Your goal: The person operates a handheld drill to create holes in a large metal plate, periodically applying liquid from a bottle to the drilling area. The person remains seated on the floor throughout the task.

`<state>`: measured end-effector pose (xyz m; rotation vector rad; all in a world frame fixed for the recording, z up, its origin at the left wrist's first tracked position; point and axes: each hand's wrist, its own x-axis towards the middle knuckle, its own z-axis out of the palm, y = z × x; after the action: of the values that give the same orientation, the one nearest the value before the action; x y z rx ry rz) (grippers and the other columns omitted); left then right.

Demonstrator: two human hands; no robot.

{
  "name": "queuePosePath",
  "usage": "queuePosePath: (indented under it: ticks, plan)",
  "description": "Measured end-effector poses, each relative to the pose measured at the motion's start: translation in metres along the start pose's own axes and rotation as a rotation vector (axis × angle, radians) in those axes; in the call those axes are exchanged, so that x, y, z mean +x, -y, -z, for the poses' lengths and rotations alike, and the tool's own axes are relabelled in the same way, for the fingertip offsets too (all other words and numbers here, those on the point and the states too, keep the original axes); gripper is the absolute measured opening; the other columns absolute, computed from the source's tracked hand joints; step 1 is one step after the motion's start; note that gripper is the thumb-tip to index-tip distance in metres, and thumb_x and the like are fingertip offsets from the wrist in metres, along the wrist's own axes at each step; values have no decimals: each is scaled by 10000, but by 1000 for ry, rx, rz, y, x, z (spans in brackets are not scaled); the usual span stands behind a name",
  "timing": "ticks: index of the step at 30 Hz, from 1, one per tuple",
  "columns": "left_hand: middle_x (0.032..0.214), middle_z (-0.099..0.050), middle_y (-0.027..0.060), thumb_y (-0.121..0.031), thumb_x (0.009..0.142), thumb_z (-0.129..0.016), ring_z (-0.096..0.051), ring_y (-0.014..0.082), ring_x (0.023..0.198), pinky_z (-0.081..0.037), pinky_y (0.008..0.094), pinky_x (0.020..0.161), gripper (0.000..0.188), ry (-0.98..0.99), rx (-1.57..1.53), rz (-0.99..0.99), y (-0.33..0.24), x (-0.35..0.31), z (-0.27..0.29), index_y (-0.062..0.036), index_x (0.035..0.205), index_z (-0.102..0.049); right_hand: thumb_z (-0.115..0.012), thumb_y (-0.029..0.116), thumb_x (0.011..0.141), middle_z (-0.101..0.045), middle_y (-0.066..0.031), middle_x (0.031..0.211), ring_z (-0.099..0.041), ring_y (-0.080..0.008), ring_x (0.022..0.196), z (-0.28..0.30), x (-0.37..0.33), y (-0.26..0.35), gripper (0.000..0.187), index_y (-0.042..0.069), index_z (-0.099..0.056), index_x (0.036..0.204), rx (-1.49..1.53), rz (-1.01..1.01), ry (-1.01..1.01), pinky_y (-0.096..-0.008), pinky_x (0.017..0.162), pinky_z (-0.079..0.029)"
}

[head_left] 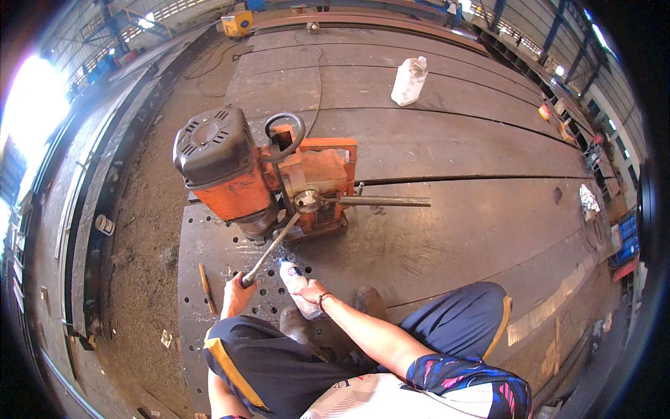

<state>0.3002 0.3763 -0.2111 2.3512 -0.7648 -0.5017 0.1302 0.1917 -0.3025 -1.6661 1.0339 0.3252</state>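
An orange magnetic drill (pixel 234 185) with a black motor cap stands on the steel plate (pixel 453 230) in front of me. My left hand (pixel 237 295) is wrapped round the end of its feed handle (pixel 269 253), a metal rod that slopes down toward me from the hub. In my right hand (pixel 313 290) is a whitish plastic squeeze bottle (pixel 292 276), tilted with its blue tip toward the foot of the drill. Wet-looking shine and shavings lie around the drilling spot. Several drilled holes dot the plate near both hands.
A brown stick-like tool (pixel 206 288) lies left of my left hand. Farther off stands a white plastic jug (pixel 410 81). A cable (pixel 320 77) runs back from the drill. Left of the plate is a dirt strip (pixel 143 237) with a small white pot (pixel 105 225) beyond.
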Motion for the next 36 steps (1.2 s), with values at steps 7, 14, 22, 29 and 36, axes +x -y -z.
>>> queuePosePath:
  ticks: [7,14,22,29,36]
  plan:
    - [822,-663,208,-342,790,-758,-650,346,744,-499,430,703,396,-4,18,17,4,0,0,-17,983,-641,-807,495,691,-717,-203,1065,-701,-276,971,4,-8,11,597,-16,-739,993,-13,-13,-5,-389,842,-527]
    - [782,-645,210,-339,791,-756,-630,352,699,-490,432,676,382,-31,35,-21,5,1,-2,-10,937,-628,-792,511,694,-710,-205,1094,-691,-290,1012,7,-11,12,649,-20,-719,1060,-14,-21,-23,-388,866,-519]
    - [777,-649,209,-339,795,-755,-634,351,694,-491,427,671,383,-37,12,-29,4,-1,-2,-7,945,-636,-796,504,700,-709,-211,1090,-690,-292,1019,12,-12,14,670,-29,-702,1095,-9,-43,57,-386,873,-515]
    - [795,-663,204,-346,810,-748,-665,330,729,-499,429,686,389,-6,8,-7,2,0,-3,-20,998,-650,-810,444,709,-716,-206,1065,-697,-293,979,-1,3,-3,618,-47,-703,1069,-31,11,-35,-385,849,-523]
    - [755,-639,197,-334,823,-732,-609,285,670,-475,424,657,384,-19,58,-31,23,4,-7,-1,985,-630,-833,401,711,-726,-186,972,-700,-226,874,-3,6,-1,573,-95,-711,972,-12,24,35,-385,768,-547]
